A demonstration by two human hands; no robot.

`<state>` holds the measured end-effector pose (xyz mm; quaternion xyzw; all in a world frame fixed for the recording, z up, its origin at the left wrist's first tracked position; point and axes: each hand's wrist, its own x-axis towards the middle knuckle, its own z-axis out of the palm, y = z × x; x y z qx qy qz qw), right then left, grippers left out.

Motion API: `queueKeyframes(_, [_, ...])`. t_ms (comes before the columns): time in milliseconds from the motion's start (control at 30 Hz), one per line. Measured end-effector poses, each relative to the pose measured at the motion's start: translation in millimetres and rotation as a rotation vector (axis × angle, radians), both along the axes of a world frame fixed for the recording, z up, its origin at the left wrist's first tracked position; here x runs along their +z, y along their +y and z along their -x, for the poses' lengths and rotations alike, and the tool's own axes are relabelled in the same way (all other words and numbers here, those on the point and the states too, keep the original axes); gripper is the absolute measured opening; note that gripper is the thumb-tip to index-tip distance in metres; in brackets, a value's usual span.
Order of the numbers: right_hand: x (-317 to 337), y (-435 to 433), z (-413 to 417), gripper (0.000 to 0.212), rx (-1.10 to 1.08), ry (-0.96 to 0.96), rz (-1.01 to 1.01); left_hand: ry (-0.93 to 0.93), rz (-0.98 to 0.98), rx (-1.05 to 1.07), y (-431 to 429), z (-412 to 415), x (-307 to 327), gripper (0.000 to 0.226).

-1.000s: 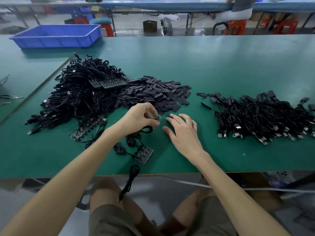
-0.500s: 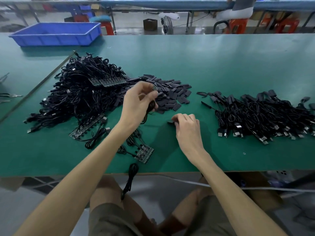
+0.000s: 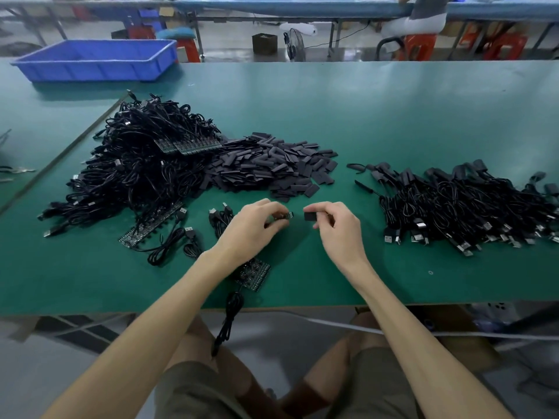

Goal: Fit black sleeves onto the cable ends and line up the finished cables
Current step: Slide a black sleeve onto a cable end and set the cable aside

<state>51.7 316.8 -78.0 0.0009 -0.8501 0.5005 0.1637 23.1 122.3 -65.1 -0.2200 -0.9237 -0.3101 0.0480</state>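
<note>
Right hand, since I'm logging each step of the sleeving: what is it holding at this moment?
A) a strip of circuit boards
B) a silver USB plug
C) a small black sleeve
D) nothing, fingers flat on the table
C: the right hand pinches a black sleeve between thumb and fingers, a short gap away from the cable end that the left hand grips.

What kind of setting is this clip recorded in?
Most likely a small electronics assembly workshop: a long green workbench heaped with black cables, a pile of black sleeves beside them, and a blue bin at the far corner.
</note>
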Motion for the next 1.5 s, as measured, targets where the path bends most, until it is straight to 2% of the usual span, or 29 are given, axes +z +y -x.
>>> queueKeyframes(100, [-1.3, 2.6, 1.3, 0.020, 0.050, -0.056, 0.081, 0.050, -0.039, -0.002, -2.5, -4.6, -1.2, 0.024])
queueKeyframes(200, [-3.0, 3.6, 0.3, 0.022, 0.101, -0.083, 0.073, 0.074, -0.078, 0.042, -5.0, -5.8, -2.3, 0.024])
queueKeyframes(433, [-2.8, 2.3, 1.0, 0.025, 0.117, -0.085, 0.119, 0.206, 0.137, -0.016, -3.1, -4.7, -2.4, 0.026])
queueKeyframes(567, [-5.7, 0.5, 2.0, 0.020, 0.136, -0.064, 0.080, 0.252, 0.142, -0.072, -2.1, -6.0, -4.1, 0.025])
queueKeyframes(833, [-6.1, -1.3, 1.4, 0.014, 0.134, -0.028, 0.050, 0.280, 0.108, -0.090, -6.3, -9.4, -7.7, 0.023])
queueKeyframes(1267, [-1.4, -1.6, -3.8, 0.025, 0.184, -0.052, 0.045, 0.284, 0.097, -0.074, -6.7, -9.5, -8.6, 0.020])
queueKeyframes(1400, [-1.0, -2.1, -4.4, 0.024, 0.169, -0.035, -0.014, 0.276, 0.104, -0.069, -4.8, -9.3, -8.4, 0.021])
queueKeyframes(1500, [-1.4, -3.2, -5.9, 0.024, 0.163, -0.009, -0.094, 0.257, 0.090, -0.060, -2.9, -9.9, -8.7, 0.031])
